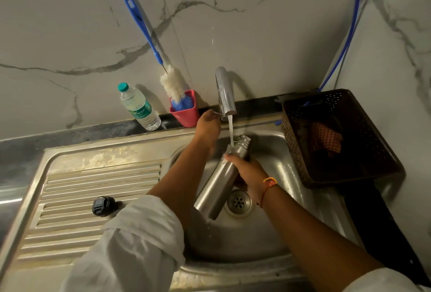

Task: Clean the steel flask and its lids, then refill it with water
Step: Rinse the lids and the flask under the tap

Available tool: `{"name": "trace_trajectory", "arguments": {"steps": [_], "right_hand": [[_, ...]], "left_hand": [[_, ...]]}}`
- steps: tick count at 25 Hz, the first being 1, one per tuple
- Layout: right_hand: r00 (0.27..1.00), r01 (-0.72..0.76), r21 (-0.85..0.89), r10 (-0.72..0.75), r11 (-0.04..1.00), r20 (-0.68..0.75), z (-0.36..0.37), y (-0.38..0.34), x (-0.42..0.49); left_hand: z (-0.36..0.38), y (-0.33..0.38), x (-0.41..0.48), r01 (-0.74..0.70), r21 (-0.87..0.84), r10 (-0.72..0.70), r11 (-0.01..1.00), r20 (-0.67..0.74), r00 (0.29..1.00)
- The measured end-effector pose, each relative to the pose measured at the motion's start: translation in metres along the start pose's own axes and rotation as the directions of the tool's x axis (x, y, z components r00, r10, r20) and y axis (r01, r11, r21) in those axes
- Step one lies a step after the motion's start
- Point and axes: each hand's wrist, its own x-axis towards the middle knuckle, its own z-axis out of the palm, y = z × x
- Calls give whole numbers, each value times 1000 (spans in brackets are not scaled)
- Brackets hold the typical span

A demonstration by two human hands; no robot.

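**Rinse under way: on the head camera I am watching the steel flask (pixel 219 184) taking tap water over the sink (pixel 256 245).**

The right hand (pixel 247 170) is clamping the tilted, open-mouthed flask while the left hand (pixel 208 126) is pinching the tap lever (pixel 217 112). A black lid (pixel 102 205) is lying on the drainboard and the bottle brush (pixel 173 86) is standing unused, so I am judging that scrubbing and refilling are still to come. The plastic bottle (pixel 140 107) is showing a green label, perhaps "ature".

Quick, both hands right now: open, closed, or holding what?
Left hand: pinches the tap lever.
Right hand: grips the steel flask.
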Motion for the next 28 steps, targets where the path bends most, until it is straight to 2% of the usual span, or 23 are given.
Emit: {"name": "trace_trajectory", "arguments": {"steps": [4, 6, 9, 11, 13, 18, 20, 22, 24, 26, 28], "right_hand": [[985, -168, 243, 152, 955, 84, -1, 1, -2], [977, -208, 345, 174, 915, 127, 4, 6, 2], [962, -266, 458, 204, 849, 181, 10, 7, 0], [952, -306, 556, 246, 773, 182, 7, 3, -6], [940, -337, 603, 298, 723, 169, 2, 2, -16], [914, -397, 586, 362, 706, 182, 7, 20, -29], [909, -409, 567, 373, 715, 186, 15, 29, -35], [910, -410, 543, 373, 733, 183, 28, 36, -44], [913, -406, 475, 367, 781, 177, 41, 43, -51], [925, -379, 395, 336, 837, 175, 56, 48, -60], [942, -327, 271, 292, 905, 164, 69, 50, -69]], "left_hand": [[9, 10, -14, -165, 274, 131, 947, 138, 982], [5, 11, -18, -220, 340, 149, 914, 222, 963], [6, 8, -31, -280, 462, 186, 841, 241, 953], [10, 5, -39, -281, 472, 167, 836, 269, 948], [4, 2, -53, -223, 394, 96, 892, 316, 944], [-36, 4, -115, -103, 315, -38, 943, 413, 910], [-59, -5, -138, -152, 327, -21, 933, 469, 883], [-86, -22, -153, -333, 401, 93, 853, 511, 854], [-107, -37, -160, -494, 495, 254, 715, 475, 843], [-126, -43, -169, -518, 551, 368, 654, 367, 854], [-148, -47, -178, -497, 536, 439, 682, 243, 865]]}}
